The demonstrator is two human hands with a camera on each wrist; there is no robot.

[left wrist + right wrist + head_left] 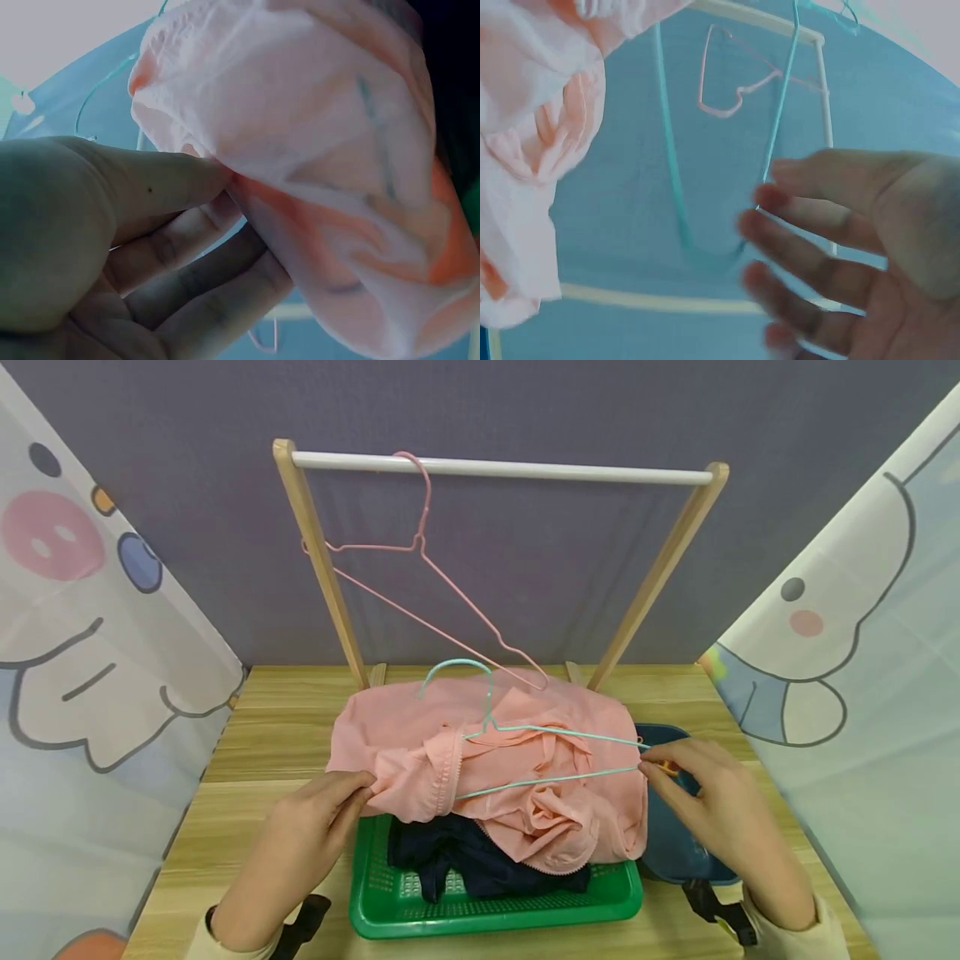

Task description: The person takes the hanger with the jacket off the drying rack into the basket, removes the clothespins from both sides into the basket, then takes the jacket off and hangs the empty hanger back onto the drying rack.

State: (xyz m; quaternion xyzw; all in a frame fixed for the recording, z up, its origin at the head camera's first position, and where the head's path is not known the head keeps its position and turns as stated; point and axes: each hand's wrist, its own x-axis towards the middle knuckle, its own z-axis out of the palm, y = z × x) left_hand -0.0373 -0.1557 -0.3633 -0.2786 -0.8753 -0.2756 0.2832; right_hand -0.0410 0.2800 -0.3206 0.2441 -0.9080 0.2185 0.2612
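Note:
A pink garment [555, 827] with a gathered, trimmed edge lies bunched over a green basket. My left hand [315, 818] pinches its left part between thumb and fingers, and the left wrist view shows the cloth [277, 97] puffed out beyond the fingertips. A mint-green wire hanger [454, 662] has its left arm inside the garment, where the cloth hides it; the hook and right arm are bare. My right hand [716, 793] pinches the hanger near its right end, with the thumb and index finger at the wire in the right wrist view.
A wooden rack with a white bar [525, 467] stands behind, a pink hanger [426, 510] hooked on it. Dark navy cloth [487, 860] lies in the green basket [495, 924]. A blue bin [667, 843] sits right of the basket on the wooden table [255, 735].

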